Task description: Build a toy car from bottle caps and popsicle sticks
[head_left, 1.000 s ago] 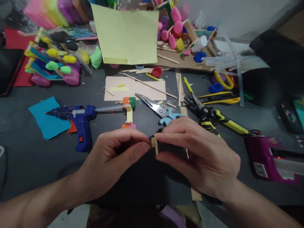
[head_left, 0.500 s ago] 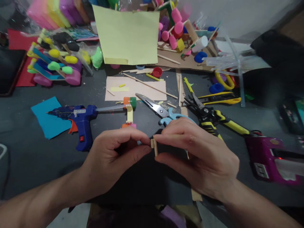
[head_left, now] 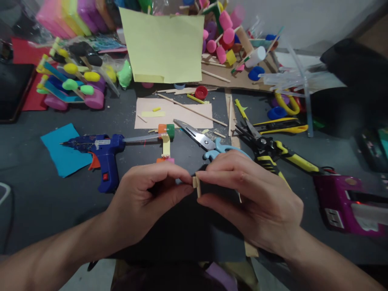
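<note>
Our left hand (head_left: 145, 194) pinches a small tan block (head_left: 194, 182). Our right hand (head_left: 260, 194) pinches a short wooden stick (head_left: 199, 191) by its 2 ends. The 2 bits touch, up above the tabletop (head_left: 27, 169). Almost nothing has moved, so we think we are keeping them steady. Scissors (head_left: 198, 137) and a blue glue gun (head_left: 109, 161) lie farther out.
</note>
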A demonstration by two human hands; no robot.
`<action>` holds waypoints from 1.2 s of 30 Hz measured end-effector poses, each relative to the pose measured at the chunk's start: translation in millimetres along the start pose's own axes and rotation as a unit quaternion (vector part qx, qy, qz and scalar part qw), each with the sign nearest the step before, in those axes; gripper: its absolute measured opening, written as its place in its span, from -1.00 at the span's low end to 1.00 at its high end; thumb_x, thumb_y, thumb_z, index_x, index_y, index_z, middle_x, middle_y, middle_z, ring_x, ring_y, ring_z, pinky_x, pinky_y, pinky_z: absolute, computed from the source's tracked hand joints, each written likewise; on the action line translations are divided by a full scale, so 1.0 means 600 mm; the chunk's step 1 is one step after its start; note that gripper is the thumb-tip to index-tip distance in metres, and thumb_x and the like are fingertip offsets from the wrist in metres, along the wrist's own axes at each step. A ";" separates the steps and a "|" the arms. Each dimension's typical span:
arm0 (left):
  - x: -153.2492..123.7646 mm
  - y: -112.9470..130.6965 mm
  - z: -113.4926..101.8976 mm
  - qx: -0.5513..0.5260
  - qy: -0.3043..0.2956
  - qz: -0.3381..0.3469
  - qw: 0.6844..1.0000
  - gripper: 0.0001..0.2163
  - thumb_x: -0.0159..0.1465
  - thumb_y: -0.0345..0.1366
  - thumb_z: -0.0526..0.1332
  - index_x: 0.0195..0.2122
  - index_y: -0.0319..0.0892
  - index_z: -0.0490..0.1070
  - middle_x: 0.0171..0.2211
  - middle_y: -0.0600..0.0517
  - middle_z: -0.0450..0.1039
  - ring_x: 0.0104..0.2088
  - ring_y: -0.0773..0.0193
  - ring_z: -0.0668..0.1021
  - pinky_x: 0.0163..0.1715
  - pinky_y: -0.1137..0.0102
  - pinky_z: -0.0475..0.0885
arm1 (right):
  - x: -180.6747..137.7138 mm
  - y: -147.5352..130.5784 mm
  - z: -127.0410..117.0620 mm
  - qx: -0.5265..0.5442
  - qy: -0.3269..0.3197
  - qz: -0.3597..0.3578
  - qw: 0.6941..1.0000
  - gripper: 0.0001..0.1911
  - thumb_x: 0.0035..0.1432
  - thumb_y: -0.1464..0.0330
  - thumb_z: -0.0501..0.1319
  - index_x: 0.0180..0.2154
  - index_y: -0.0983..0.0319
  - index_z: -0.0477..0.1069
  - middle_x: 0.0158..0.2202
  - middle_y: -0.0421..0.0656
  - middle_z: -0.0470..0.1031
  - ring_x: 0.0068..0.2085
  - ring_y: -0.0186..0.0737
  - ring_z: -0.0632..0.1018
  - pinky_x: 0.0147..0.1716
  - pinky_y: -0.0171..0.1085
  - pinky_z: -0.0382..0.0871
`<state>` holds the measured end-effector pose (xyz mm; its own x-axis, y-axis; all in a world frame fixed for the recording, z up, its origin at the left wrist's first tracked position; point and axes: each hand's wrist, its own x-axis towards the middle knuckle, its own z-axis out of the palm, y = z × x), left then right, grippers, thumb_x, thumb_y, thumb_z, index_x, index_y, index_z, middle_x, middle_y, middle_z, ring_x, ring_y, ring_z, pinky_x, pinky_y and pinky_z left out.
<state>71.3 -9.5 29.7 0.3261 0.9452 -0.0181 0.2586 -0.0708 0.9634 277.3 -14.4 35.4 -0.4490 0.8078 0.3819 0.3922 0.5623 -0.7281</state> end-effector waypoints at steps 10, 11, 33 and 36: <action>-0.001 0.008 0.001 -0.169 -0.096 -0.135 0.972 -0.84 0.31 -0.21 0.29 -0.39 -0.12 0.55 -0.53 0.15 0.32 -0.51 0.47 0.29 -0.55 0.61 0.22 | 0.000 0.000 0.003 -0.044 0.037 -0.004 0.998 -0.78 0.19 0.46 0.35 -0.10 0.27 0.49 -0.24 -0.09 0.55 -0.19 -0.21 0.57 -0.17 -0.19 0.45; 0.000 0.008 0.003 -0.191 -0.107 -0.147 0.965 -0.82 0.32 -0.21 0.28 -0.40 -0.13 0.53 -0.54 0.17 0.26 -0.52 0.49 0.25 -0.57 0.62 0.18 | 0.000 -0.001 0.004 -0.052 0.041 -0.013 0.998 -0.77 0.18 0.48 0.36 -0.10 0.28 0.49 -0.25 -0.09 0.56 -0.21 -0.20 0.57 -0.18 -0.18 0.45; 0.000 -0.012 0.011 -0.396 -0.135 -0.267 0.868 -0.77 0.29 -0.16 0.33 -0.41 -0.19 0.45 -0.63 0.24 0.05 -0.65 0.55 0.05 -0.69 0.59 -0.07 | -0.002 0.007 0.009 -0.139 0.044 -0.047 0.988 -0.78 0.20 0.45 0.34 -0.10 0.23 0.46 -0.25 -0.09 0.56 -0.24 -0.16 0.54 -0.21 -0.13 0.42; 0.004 -0.009 0.013 -0.436 -0.132 -0.291 0.841 -0.76 0.26 -0.18 0.36 -0.45 -0.19 0.41 -0.65 0.24 0.04 -0.66 0.54 0.03 -0.70 0.56 -0.09 | -0.002 0.007 0.010 -0.156 0.040 -0.049 0.986 -0.80 0.21 0.43 0.33 -0.10 0.22 0.46 -0.25 -0.08 0.56 -0.26 -0.16 0.53 -0.22 -0.13 0.41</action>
<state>78.1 -9.3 22.2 0.5960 0.6269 -0.5018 -0.2833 0.7489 0.5991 274.5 -13.9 28.6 -0.4371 0.7517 0.4938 0.5833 0.6548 -0.4805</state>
